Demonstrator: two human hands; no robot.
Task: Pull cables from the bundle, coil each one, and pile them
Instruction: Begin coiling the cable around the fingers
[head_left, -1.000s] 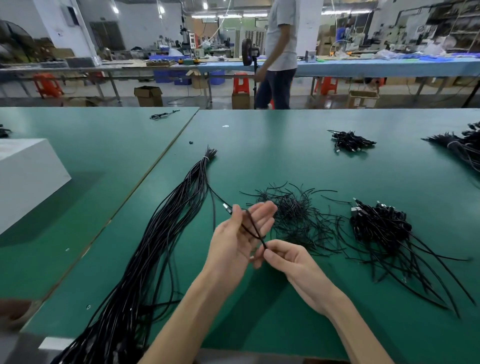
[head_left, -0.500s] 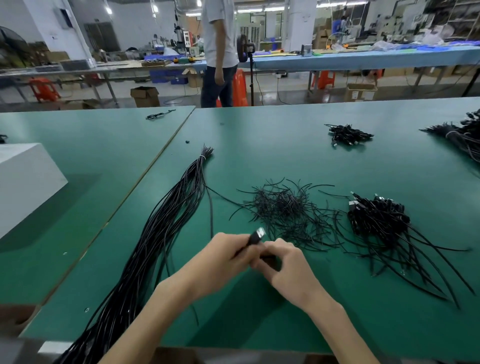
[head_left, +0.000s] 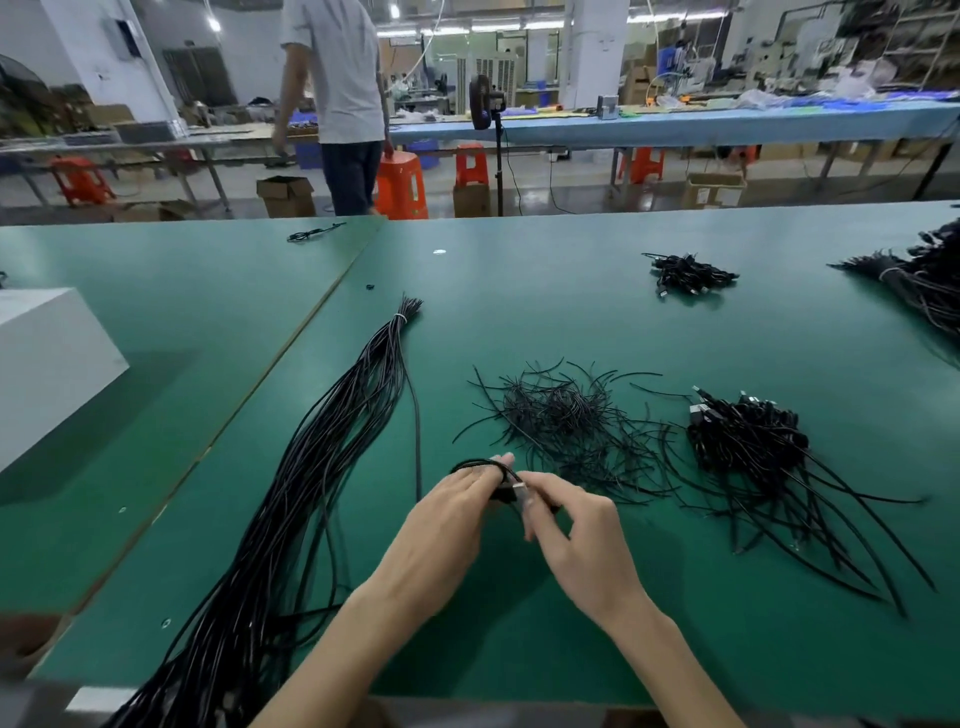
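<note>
Two bare hands are shown close together at the middle of a green table (head_left: 519, 312), just in front of the wearer. The left hand (head_left: 452, 519) is curled, and a small loop of a black cable (head_left: 475, 464) is laid over its raised fingertips. The right hand (head_left: 582, 535) is set against it from the right, with thumb and forefinger pinched at the cable's silver plug (head_left: 519, 491). Whether the plug itself or the cord just behind it is gripped cannot be made out. Neither hand is spread.

From the far side of the left hand, the unwound rest of the cable is seen running straight away from the wearer across the table, just beside the bundle (head_left: 311, 467). The bundle is a long black sheaf lying to the left of the hands. Its long axis runs from the near table edge away and slightly rightward, to a far end bound by a pale tie (head_left: 399, 317). The slack to be wound is therefore judged to lie ahead of the left hand, so it would be drawn back toward the wearer.

Ahead of the hands, a loose scatter of short black ties (head_left: 566, 415) is spread. To the right of that scatter sits the pile of coiled cables (head_left: 748, 436), well apart from the hands and nearer the right hand than the left. A finished coil would be carried rightward and a little away.
</note>
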